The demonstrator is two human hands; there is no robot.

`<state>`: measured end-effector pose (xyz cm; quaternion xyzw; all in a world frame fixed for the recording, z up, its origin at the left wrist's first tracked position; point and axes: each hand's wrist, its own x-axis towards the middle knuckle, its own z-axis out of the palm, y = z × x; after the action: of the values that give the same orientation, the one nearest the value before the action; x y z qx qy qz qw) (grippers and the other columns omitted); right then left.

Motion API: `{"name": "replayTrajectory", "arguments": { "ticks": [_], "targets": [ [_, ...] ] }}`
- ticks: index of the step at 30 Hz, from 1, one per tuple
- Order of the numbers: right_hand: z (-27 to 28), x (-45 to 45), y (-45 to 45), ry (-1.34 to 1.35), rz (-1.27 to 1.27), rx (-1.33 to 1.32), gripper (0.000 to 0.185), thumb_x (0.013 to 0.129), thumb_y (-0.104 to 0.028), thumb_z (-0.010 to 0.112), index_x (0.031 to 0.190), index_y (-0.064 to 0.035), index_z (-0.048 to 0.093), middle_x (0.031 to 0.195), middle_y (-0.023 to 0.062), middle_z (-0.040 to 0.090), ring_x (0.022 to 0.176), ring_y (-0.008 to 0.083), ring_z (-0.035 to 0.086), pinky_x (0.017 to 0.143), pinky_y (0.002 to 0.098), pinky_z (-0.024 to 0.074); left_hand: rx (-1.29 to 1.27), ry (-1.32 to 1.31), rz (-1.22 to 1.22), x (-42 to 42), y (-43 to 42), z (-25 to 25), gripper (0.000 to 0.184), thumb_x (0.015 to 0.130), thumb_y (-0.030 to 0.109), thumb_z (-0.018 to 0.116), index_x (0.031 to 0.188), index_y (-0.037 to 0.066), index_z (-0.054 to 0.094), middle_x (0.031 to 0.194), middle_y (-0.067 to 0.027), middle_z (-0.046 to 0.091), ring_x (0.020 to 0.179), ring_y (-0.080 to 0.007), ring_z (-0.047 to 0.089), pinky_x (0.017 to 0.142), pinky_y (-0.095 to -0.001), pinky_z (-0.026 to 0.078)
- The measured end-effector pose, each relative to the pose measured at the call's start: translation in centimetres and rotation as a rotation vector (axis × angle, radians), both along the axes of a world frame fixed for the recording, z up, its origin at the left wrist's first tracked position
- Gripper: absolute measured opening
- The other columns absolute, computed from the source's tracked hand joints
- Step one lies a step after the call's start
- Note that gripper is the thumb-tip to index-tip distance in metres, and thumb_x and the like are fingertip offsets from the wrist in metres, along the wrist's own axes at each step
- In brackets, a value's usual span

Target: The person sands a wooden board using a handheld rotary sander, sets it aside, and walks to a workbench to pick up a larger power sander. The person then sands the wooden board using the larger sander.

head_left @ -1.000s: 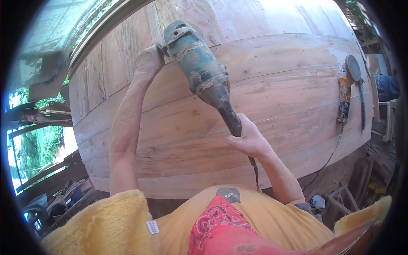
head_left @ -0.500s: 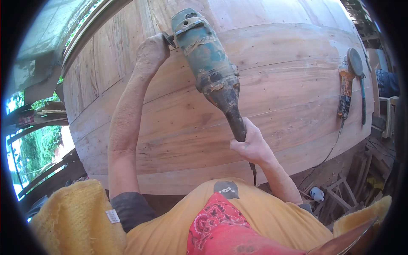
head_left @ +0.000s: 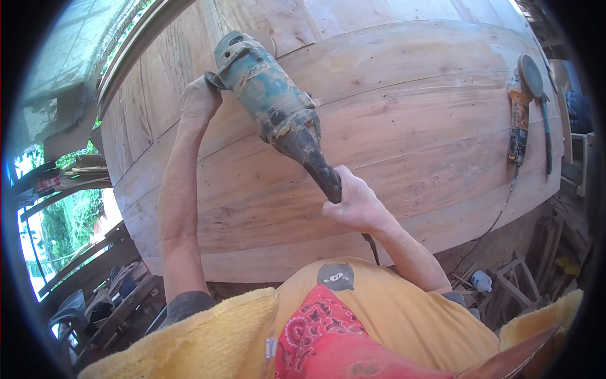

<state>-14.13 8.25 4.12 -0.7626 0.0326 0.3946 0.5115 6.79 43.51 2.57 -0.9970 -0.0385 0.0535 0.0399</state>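
L hand (head_left: 201,101) wraps side knob (head_left: 215,80) of lg. power tool (head_left: 262,85); R hand (head_left: 357,199) grips its rear handle (head_left: 323,179). Tool is over wood panel (head_left: 404,136); contact hidden. Sm. disc tool (head_left: 519,117) lies nr panel's R edge.

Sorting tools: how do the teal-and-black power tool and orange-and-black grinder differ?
The teal power tool is held by left hand and right hand; the orange grinder lies on wooden planks. The power tool looks bulkier, the grinder slimmer. Both have dark cords.
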Motion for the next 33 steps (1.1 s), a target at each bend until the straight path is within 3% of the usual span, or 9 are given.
{"name": "replayTrajectory", "arguments": {
  "ticks": [4, 10, 13, 22, 31, 33],
  "targets": [
    [0.7, -1.4, -1.0, -0.009, -0.05, -0.053, 0.046, 0.08, -0.02, 0.069, 0.12, 0.0001, 0.057, 0.101, 0.0244, 0.069, 0.099, 0.0432, 0.069, 0.089, 0.0471, 0.0533, -0.06, 0.01, -0.035, -0.7, -1.7, 0.3, 0.021, 0.097, 0.022, 0.062, 0.104, 0.008, 0.075, 0.099, -0.0244, 0.075, 0.098, -0.044, 0.073, 0.082, -0.0549, 0.058],
    [-0.3, -4.4, -3.4, -0.101, -0.182, 0.011, 0.038, 0.077, -0.014, 0.07, 0.11, 0.0009, 0.058, 0.084, 0.0111, 0.055, 0.079, 0.0238, 0.056, 0.08, 0.0354, 0.0509, -0.108, 0.099, -0.041, -1.0, -6.4, 1.6, 0.023, 0.096, 0.02, 0.061, 0.113, 0.014, 0.075, 0.105, -0.0205, 0.077, 0.103, -0.0393, 0.074, 0.088, -0.0509, 0.059],
    [0.0, -3.8, -3.4, -0.046, -0.228, 0.036, 0.035, 0.077, -0.014, 0.07, 0.106, 0.0007, 0.057, 0.083, 0.0065, 0.051, 0.079, 0.0181, 0.051, 0.078, 0.0326, 0.0492, -0.128, 0.079, -0.067, -0.2, -7.0, 1.2, 0.023, 0.096, 0.02, 0.061, 0.113, 0.015, 0.076, 0.105, -0.02, 0.077, 0.104, -0.0389, 0.074, 0.087, -0.0509, 0.059],
    [0.0, -1.5, -4.1, -0.12, -0.208, 0.033, 0.033, 0.077, -0.013, 0.069, 0.104, 0.001, 0.057, 0.085, 0.0047, 0.051, 0.081, 0.0162, 0.05, 0.078, 0.0317, 0.0483, -0.136, -0.003, -0.145, 3.4, -8.3, 0.4, 0.023, 0.096, 0.019, 0.062, 0.113, 0.012, 0.076, 0.101, -0.0207, 0.077, 0.099, -0.0392, 0.075, 0.084, -0.051, 0.06],
    [0.6, 4.9, -5.9, -0.063, -0.221, 0.071, 0.028, 0.077, -0.011, 0.069, 0.099, 0.0004, 0.055, 0.084, 0.0024, 0.052, 0.081, 0.014, 0.05, 0.077, 0.0305, 0.0487, -0.11, 0.067, -0.108, 9.7, -10.0, 1.1, 0.027, 0.096, 0.023, 0.064, 0.116, 0.01, 0.076, 0.112, -0.0207, 0.077, 0.108, -0.0371, 0.074, 0.09, -0.0499, 0.059],
    [0.3, 6.9, -5.9, -0.112, -0.213, 0.079, 0.027, 0.078, -0.011, 0.069, 0.099, -0.0002, 0.055, 0.081, 0.0019, 0.052, 0.076, 0.0126, 0.051, 0.071, 0.03, 0.0491, -0.114, 0.068, -0.076, 10.9, -9.9, 1.9, 0.028, 0.096, 0.023, 0.064, 0.117, 0.009, 0.076, 0.112, -0.0205, 0.077, 0.108, -0.0369, 0.074, 0.091, -0.0497, 0.059]
  ]
}}
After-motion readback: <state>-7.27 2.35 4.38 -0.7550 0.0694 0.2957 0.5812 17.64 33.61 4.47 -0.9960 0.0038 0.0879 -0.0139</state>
